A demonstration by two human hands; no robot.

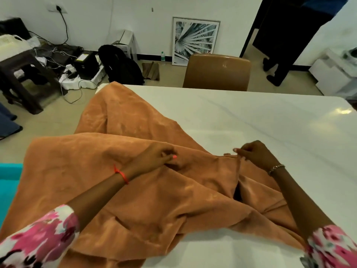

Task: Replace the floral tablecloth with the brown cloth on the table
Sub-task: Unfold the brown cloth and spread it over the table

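The brown cloth (119, 136) lies crumpled over the left and near part of the white table (270, 120), hanging off the left edge. My left hand (156, 157) rests on a fold near the middle, its fingers curled into the fabric. My right hand (255, 153) pinches an edge of the cloth and lifts it slightly off the table. No floral tablecloth is in view; the right part of the tabletop is bare.
A brown chair (217, 72) stands at the table's far side. A person's dark legs (280, 60) are at the back right. A black backpack (119, 64), cables and a dark stool (25, 82) crowd the floor at the left. A framed print (195, 40) leans on the wall.
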